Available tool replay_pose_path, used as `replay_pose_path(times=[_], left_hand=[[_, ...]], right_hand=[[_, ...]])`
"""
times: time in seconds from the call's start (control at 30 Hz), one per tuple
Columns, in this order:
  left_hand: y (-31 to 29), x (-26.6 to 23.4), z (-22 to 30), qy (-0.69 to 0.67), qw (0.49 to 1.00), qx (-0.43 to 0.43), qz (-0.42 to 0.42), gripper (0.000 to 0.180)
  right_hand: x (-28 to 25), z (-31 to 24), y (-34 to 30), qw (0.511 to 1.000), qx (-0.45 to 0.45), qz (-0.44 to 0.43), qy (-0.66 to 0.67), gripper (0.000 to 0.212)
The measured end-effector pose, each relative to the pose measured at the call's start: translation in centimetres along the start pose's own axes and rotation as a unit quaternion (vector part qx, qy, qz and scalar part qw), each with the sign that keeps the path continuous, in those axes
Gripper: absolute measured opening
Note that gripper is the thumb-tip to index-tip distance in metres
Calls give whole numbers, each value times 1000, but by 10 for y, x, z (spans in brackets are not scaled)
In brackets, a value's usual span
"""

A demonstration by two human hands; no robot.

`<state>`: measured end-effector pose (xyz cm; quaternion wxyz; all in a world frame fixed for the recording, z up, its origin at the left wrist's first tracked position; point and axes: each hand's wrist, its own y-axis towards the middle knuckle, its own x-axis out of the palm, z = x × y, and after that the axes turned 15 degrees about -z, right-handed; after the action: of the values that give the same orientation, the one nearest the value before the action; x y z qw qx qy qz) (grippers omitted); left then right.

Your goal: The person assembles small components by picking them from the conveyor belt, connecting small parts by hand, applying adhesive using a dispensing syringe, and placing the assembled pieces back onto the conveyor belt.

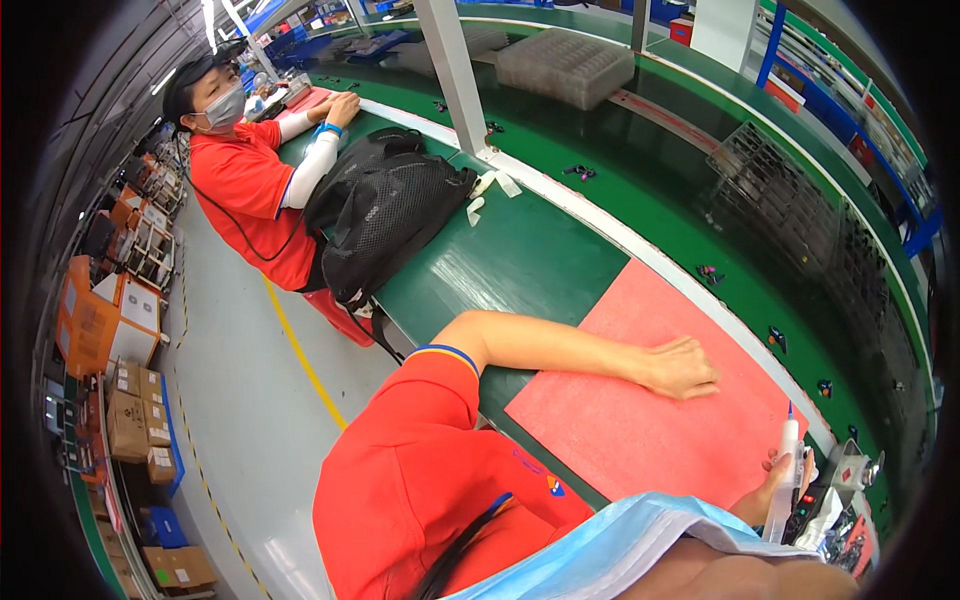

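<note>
My left hand [682, 368] rests as a closed fist on a pink mat [640, 430], and nothing shows in its fingers. At the mat's lower right edge, my right hand [770, 492] is closed around a slim white pen-like tube [790, 437]. Its narrow blue tip points up, and a clear, flat part lies along its lower end. Part of that hand is hidden low in the picture. Beside it stands a small grey metal device [852, 470] with a knob, close to some dark small parts [856, 545].
Beyond a white rail, a green conveyor [640, 215] carries small dark parts [710, 273] and stacked clear trays [565, 68]. A black mesh bag [385, 210] lies on the green bench [480, 270]. A co-worker [240, 190] in red works farther left; cartons [135, 420] line the aisle.
</note>
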<state>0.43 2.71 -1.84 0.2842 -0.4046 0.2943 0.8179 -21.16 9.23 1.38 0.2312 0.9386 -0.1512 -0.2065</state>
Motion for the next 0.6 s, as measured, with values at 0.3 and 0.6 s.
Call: replay_pose_path(times=[0.3, 0.6], left_hand=[[-4, -1, 1, -11, 1000, -3, -4, 26], [3, -13, -21, 74, 997, -17, -7, 15]], right_hand=[[-3, 3, -3, 1000, 14, 18, -5, 33], [1, 2, -2, 999, -15, 38, 35, 32]])
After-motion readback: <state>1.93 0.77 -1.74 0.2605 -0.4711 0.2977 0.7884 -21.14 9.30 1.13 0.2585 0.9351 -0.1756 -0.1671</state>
